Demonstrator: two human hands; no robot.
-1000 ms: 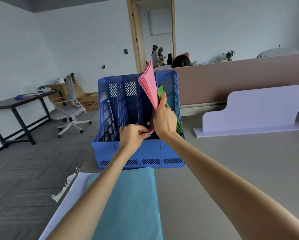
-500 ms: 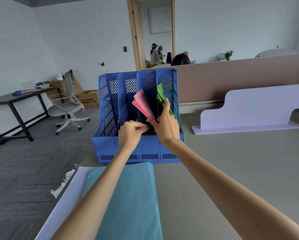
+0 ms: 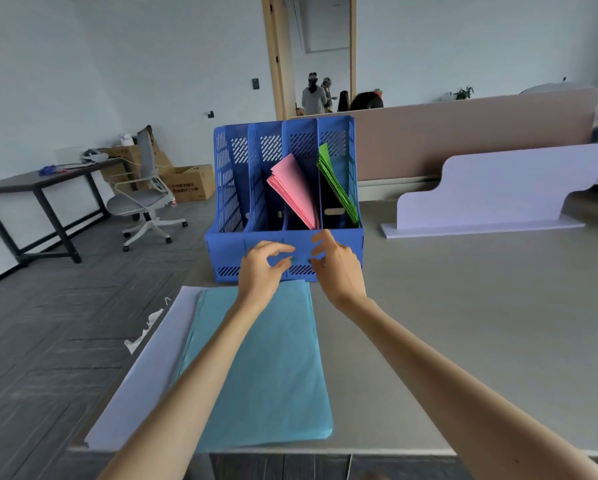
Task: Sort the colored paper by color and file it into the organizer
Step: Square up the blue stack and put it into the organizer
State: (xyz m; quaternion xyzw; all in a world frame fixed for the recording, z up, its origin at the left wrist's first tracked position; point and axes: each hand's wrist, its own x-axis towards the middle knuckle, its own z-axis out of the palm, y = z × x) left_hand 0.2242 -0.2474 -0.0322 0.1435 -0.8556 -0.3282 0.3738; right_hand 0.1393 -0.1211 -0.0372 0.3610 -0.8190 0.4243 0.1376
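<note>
A stack of light blue paper [image 3: 266, 368] is laid flat on the counter [image 3: 463, 323] nearest the viewer, over a white sheet [image 3: 155, 368] that shows along its 9 o'clock side. Past it, at 12 o'clock, the left hand [image 3: 261, 268] and right hand [image 3: 339, 268] are held side by side before the front wall of the blue organizer [image 3: 228, 247], fingers loosely curled and apart, nothing pinched. Pink paper [image 3: 294, 188] is seen leaning in the third compartment from the left. Green paper [image 3: 335, 181] is stood at its 3 o'clock, in the rightmost one.

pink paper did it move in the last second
Yes, the pink paper sank down: its top stood above the organizer rim, now well below it.
</note>
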